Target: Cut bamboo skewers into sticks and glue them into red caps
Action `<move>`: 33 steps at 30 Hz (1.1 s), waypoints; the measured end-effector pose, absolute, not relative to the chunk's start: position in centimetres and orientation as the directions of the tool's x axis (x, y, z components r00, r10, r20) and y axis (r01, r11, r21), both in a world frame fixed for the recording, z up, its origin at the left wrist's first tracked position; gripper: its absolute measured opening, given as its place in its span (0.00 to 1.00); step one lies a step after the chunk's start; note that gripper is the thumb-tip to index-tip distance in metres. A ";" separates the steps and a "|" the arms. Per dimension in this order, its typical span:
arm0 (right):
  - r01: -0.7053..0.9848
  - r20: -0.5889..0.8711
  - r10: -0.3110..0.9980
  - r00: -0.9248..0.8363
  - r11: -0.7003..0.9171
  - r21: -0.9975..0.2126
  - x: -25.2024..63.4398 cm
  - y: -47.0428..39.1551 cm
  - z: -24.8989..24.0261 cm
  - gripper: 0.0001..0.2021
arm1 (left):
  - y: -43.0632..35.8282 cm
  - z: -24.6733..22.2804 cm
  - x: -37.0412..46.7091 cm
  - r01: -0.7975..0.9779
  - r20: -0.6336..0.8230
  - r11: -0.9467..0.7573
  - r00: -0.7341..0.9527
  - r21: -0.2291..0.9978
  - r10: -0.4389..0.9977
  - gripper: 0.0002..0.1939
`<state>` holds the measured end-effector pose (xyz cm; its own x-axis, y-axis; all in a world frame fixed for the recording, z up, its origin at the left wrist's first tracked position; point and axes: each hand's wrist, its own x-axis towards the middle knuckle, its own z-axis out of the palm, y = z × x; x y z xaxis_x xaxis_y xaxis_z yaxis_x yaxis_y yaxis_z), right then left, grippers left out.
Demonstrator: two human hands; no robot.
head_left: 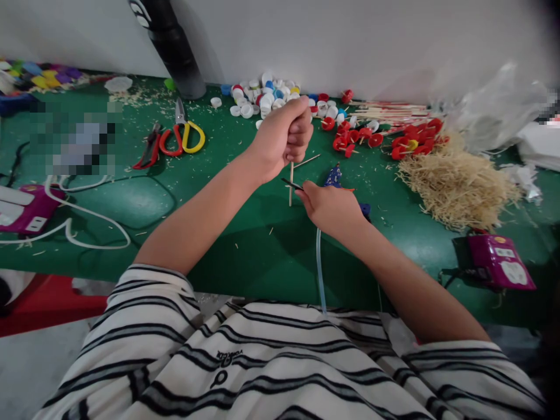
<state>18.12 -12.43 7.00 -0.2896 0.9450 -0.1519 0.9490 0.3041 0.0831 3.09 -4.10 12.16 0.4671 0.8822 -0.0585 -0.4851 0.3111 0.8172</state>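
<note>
My left hand [282, 137] is closed in a fist around a thin wooden stick [291, 189], whose lower end points down toward the green table. My right hand [335, 207] pinches a thin dark strip [292, 184], perhaps a blade or tweezers, beside that stick. Whether the strip touches the stick I cannot tell. Behind and partly under my right hand lies a blue glue gun [333, 176]. From below the hand a clear glue stick [321, 268] runs toward my shirt. Another thin stick [308, 160] shows between the hands.
White and coloured bottle caps [269, 96] pile up along the wall, with red cap wheels [350, 138] nearby. Straw-like shavings [457, 181] and a purple box [501, 261] are on the right. Scissors [181, 131], pliers [151, 146], a black bottle [177, 55] and a white cable [94, 216] are left.
</note>
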 end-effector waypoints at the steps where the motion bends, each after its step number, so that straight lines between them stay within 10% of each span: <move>1: 0.942 -0.183 0.936 -0.299 0.320 0.099 18.0 -12.7 6.8 0.27 | -4.1 12.2 3.0 -0.478 -0.070 0.321 0.470 0.818 0.880 0.30; 33: 0.974 -0.243 0.952 -0.187 0.212 0.083 18.6 -13.0 7.9 0.25 | -2.6 11.9 2.2 -0.486 -0.149 0.389 0.461 0.783 0.875 0.27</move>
<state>18.60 -13.02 7.92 -0.1867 0.9518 -0.2432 0.9736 0.2123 0.0835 2.21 -2.60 11.88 0.4612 0.8747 -0.1487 -0.4855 0.3891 0.7829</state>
